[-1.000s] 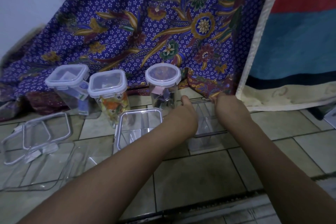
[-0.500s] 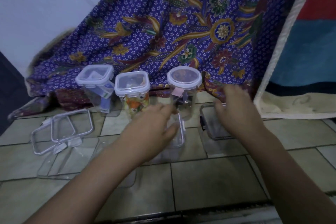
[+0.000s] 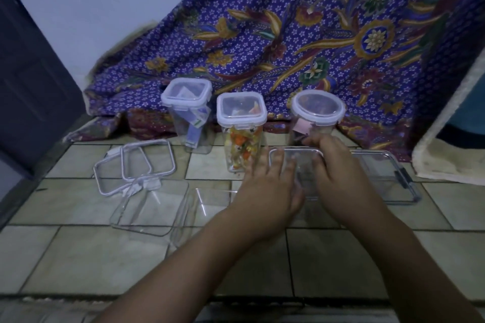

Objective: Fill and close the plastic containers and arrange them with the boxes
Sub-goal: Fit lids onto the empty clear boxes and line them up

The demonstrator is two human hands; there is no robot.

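- Both hands rest on a clear rectangular container [image 3: 296, 165] on the tiled floor [image 3: 78, 257], directly in front of the round-lidded jar [image 3: 318, 113].
- The left hand [image 3: 270, 189] lies palm down, fingers spread over the container's left half; the fingertips reach its far edge.
- The right hand [image 3: 341, 181] covers the right half, fingers curled over the far right corner, just touching the base of the round-lidded jar. Whether either hand actually grips the container cannot be told; both press flat on it.
- Left of the round-lidded jar stands a square-lidded jar [image 3: 241, 131] holding orange and yellow pieces, and further left another square-lidded jar [image 3: 187, 113] with paper packets; all three are closed.
- Right of the round-lidded jar, a clear box with dark latches [image 3: 388, 178] lies on the floor, near the right hand.
- Far left of the round-lidded jar lie two loose white-rimmed lids [image 3: 136, 168], overlapping, with two open clear containers [image 3: 149, 207] in front of them.
- Behind the jars hangs a purple patterned cloth [image 3: 288, 34].
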